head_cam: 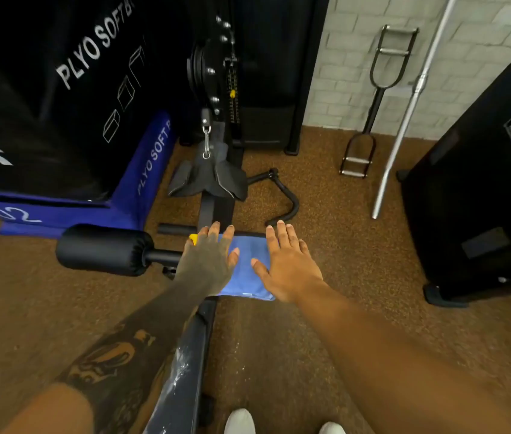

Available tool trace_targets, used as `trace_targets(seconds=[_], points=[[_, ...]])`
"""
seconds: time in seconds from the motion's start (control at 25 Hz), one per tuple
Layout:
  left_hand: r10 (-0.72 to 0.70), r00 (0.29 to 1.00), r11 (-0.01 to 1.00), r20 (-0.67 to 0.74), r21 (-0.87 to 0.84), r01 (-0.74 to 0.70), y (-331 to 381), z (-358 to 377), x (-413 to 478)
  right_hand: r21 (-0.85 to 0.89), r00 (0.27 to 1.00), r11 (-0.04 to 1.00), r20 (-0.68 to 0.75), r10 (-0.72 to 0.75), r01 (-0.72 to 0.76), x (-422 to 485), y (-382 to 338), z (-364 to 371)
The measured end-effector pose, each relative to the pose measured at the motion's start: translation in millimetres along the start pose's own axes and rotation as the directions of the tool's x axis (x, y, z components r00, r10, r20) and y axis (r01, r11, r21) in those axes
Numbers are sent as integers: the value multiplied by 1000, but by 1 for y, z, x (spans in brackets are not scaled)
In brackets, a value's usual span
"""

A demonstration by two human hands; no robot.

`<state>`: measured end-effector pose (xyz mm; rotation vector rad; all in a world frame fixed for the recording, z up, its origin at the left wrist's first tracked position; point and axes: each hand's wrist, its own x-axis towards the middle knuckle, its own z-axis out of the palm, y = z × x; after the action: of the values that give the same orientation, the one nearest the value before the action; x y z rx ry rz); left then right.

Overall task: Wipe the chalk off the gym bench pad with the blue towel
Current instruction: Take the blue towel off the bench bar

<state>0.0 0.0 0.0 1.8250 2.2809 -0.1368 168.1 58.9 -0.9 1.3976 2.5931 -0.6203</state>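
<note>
The blue towel is pinned flat by 2 splayed, ungripping hands, left hand, right hand; even pressure should be dragged back across the chalk on the bench pad.

Black and blue plyo soft boxes stand stacked at left on a brown speckled gym floor, beside a cable machine with a carabiner hanging over a dark strap attachment. A curved black bar lies on the floor. A chrome barbell and a double-handle cable grip lean against a white brick wall. A black cabinet stands at right.
</note>
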Motion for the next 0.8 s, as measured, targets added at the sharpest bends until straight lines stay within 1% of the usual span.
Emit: trace_targets(seconds=[0.08,0.16,0.24,0.28,0.32,0.4,0.44,0.52,0.6,0.68,0.72,0.8], points=[[-34,998,999,54,-23,35,-5,11,8,-11,999,1000,47,8,-8,14,-4,11],[-49,994,996,98,-62,56,-9,23,14,-15,991,1000,128,25,-24,26,-6,20],[-94,988,970,120,-212,118,-10,29,20,0,978,998,201,58,-59,37,-9,28],[-128,982,946,142,-279,163,-13,30,23,9,974,997,214,71,-74,42,-10,31],[-148,974,928,173,-317,198,-15,29,25,2,975,997,209,74,-76,46,-11,33],[-152,968,914,200,-345,215,-18,36,30,-3,981,997,178,79,-80,54,-11,37],[-163,969,899,188,-376,224,-18,41,32,26,984,995,157,88,-93,57,-10,38],[-224,962,856,155,-441,270,-19,50,36,125,979,978,142,147,-165,65,-9,38],[-334,929,753,162,-546,366,-18,50,39,203,950,935,178,258,-291,76,-8,37],[-407,894,695,185,-572,435,-18,47,42,203,908,896,237,347,-395,85,-7,36],[-429,883,686,191,-566,456,-18,48,44,185,898,892,252,362,-412,89,-7,35],[-465,863,657,197,-577,486,-22,48,48,160,905,906,245,348,-392,93,-11,34]])
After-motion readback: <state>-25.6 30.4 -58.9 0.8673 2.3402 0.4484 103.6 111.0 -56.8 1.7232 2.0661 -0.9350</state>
